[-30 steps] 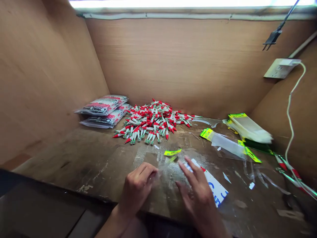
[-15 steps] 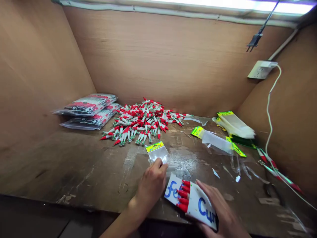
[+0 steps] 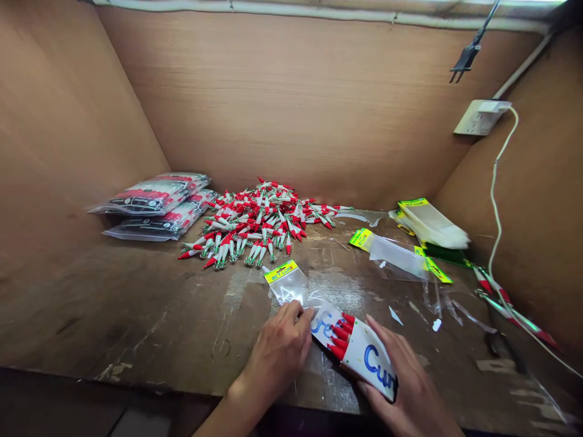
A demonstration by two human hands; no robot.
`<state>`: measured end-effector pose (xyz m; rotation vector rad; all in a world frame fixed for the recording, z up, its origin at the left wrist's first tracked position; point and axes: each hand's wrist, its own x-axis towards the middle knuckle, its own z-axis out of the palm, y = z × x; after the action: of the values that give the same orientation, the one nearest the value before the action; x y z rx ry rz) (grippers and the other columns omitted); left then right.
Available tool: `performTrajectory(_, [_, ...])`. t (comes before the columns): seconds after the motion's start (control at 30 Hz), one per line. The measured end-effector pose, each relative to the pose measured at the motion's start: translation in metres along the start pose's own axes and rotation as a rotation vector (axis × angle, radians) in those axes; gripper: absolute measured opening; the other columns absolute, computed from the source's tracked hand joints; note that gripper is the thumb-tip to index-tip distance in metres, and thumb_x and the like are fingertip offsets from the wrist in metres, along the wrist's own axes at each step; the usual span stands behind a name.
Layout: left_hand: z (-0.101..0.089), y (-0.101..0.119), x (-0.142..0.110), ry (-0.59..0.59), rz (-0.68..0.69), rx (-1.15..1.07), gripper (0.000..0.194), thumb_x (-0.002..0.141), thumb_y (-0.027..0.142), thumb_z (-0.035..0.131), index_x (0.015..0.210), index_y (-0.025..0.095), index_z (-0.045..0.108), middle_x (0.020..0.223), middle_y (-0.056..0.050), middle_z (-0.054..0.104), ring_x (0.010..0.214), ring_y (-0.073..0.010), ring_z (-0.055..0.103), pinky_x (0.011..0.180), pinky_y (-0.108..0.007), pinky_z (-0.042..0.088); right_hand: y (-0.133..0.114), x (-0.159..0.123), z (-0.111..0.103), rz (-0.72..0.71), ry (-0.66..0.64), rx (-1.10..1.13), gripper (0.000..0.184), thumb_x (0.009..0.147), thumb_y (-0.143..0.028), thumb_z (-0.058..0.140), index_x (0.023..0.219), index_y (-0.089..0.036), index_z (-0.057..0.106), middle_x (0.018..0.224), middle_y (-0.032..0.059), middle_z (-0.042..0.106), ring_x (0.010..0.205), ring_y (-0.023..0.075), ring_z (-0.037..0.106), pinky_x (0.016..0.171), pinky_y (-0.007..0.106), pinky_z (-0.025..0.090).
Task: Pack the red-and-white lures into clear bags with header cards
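Observation:
My right hand (image 3: 407,379) is wrapped round a white folded holder (image 3: 370,363) with blue handwriting. Several red lure tips (image 3: 340,340) stick out of its left end, over a flap with more blue letters. My left hand (image 3: 283,340) has its fingers closed at the near edge of a clear plastic bag (image 3: 291,286) with a yellow "BCT LURE" header. The holder's flap lies right beside the left fingertips, at the bag's near end. Whether the flap is inside the bag's mouth I cannot tell.
Red-and-white lures (image 3: 259,221) lie heaped at the back, beside stacked filled bags (image 3: 152,203). Clear header bags (image 3: 396,252) and a bag stack (image 3: 432,224) are at right, near plastic scraps, loose lures (image 3: 514,312) and a white cable (image 3: 495,200).
The holder has moved up and slightly left, bringing its flap closer to the bag and my left fingers. The view has shifted a little.

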<state>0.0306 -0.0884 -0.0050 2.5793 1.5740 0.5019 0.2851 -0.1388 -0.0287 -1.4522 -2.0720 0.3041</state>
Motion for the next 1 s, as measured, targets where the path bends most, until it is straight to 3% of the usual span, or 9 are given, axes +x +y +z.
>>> performTrajectory(0.33, [-0.002, 0.006, 0.002, -0.018, -0.033, -0.155, 0.031, 0.101, 0.02, 0.04, 0.123, 0.024, 0.062, 0.098, -0.005, 0.058, 0.087, -0.0205, 0.059, 0.079, -0.034, 0.052, 0.006, -0.01, -0.006, -0.033, -0.055, -0.026, 0.084, 0.08, -0.024, 0.061, 0.155, -0.024, 0.024, 0.144, 0.0121, 0.051, 0.129, 0.033, 0.051, 0.102, 0.046, 0.047])
performTrajectory(0.5, [0.001, 0.016, -0.002, -0.011, 0.014, -0.055, 0.039, 0.096, 0.02, 0.048, 0.134, 0.023, 0.056, 0.108, -0.008, 0.06, 0.098, -0.0262, 0.058, 0.083, -0.041, 0.053, 0.002, -0.009, -0.001, -0.036, -0.039, -0.015, 0.084, 0.081, -0.025, 0.062, 0.156, -0.023, 0.024, 0.143, 0.0123, 0.052, 0.128, 0.0321, 0.053, 0.102, 0.045, 0.048])
performTrajectory(0.63, [0.011, 0.029, -0.01, 0.059, 0.004, 0.002, 0.046, 0.094, 0.017, 0.05, 0.14, 0.024, 0.053, 0.125, -0.009, 0.061, 0.109, -0.0293, 0.058, 0.092, -0.049, 0.052, -0.003, -0.005, 0.007, -0.008, 0.011, -0.028, 0.082, 0.082, -0.023, 0.061, 0.155, -0.022, 0.024, 0.143, 0.0123, 0.051, 0.128, 0.0322, 0.052, 0.102, 0.047, 0.049])
performTrajectory(0.8, [0.027, 0.038, -0.017, 0.141, 0.084, 0.065, 0.054, 0.094, 0.016, 0.046, 0.148, 0.018, 0.044, 0.155, -0.011, 0.043, 0.141, -0.03, 0.04, 0.112, -0.049, 0.04, -0.014, -0.003, 0.021, -0.005, 0.048, -0.056, 0.078, 0.086, -0.024, 0.06, 0.155, -0.021, 0.023, 0.147, 0.0133, 0.047, 0.131, 0.0332, 0.048, 0.105, 0.05, 0.047])
performTrajectory(1.0, [0.033, 0.043, -0.016, 0.117, 0.099, 0.017, 0.06, 0.099, 0.026, 0.043, 0.157, 0.017, 0.028, 0.162, -0.008, 0.03, 0.149, -0.0279, 0.027, 0.118, -0.045, 0.033, -0.019, -0.003, 0.031, -0.048, 0.05, -0.033, 0.081, 0.085, -0.019, 0.057, 0.156, -0.022, 0.018, 0.15, 0.0144, 0.043, 0.136, 0.0353, 0.045, 0.107, 0.053, 0.046])
